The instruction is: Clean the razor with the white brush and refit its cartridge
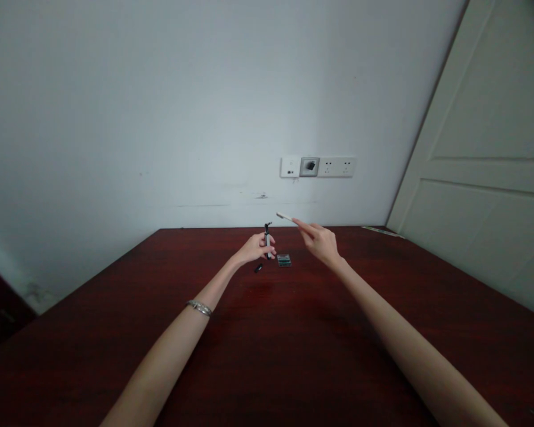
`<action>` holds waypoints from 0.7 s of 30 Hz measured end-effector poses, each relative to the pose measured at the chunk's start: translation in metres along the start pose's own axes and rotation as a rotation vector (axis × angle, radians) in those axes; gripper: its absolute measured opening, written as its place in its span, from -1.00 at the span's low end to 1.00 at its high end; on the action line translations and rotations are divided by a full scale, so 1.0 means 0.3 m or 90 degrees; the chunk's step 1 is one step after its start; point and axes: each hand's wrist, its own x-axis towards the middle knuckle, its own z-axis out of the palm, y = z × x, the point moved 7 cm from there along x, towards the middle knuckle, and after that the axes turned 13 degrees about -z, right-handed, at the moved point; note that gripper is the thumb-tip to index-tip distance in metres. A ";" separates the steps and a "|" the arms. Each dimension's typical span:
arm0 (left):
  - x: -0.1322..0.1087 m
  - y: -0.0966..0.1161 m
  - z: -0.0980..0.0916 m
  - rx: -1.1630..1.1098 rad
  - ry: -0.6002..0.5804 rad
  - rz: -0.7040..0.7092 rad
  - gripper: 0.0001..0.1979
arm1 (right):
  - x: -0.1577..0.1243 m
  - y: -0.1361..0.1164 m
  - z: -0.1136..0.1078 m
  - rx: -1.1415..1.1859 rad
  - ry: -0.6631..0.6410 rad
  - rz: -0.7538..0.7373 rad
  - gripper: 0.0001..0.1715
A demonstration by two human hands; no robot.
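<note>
My left hand (254, 248) is closed around a slim black and silver handheld device (267, 244), held upright. A thin bent black tip sticks out of its top, pointing right. My right hand (321, 242) pinches a thin white stick (285, 217) like a small brush; its far end points left, above and to the right of the device, apart from it. A small black piece (258, 268), perhaps a cap, lies on the table below my left hand. Between my hands sits a small clear case (283, 260) with something green in it.
The dark red wooden table (267, 344) runs back to a pale wall (196, 112) with a row of switches and sockets (337, 167). A white panelled door (485, 160) stands at the right. A thin pale strip (382, 232) lies at the table's back right edge.
</note>
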 end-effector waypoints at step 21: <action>0.007 -0.034 0.027 -0.179 -0.036 -0.030 -0.61 | 0.024 -0.088 0.077 0.302 -0.056 0.055 -0.53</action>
